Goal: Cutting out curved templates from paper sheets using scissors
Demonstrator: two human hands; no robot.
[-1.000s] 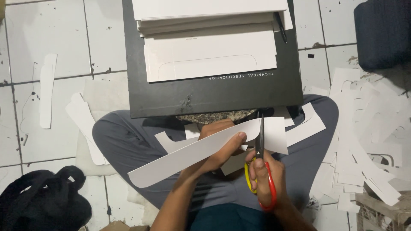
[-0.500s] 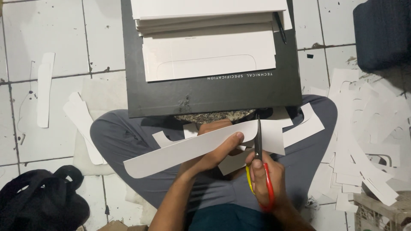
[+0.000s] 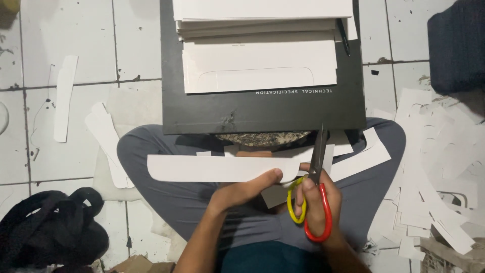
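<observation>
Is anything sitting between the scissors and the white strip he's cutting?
Nothing visible does. The right hand holds the scissors with the blades right at the right end of the white strip, which the left hand pinches from below. The black board lies beyond the blades, apart from the strip.

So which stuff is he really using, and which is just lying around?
In use: scissors in the right hand; long white strip held by the left hand.

Lying about: white offcuts, black bag, black board with stacked sheets.
</observation>
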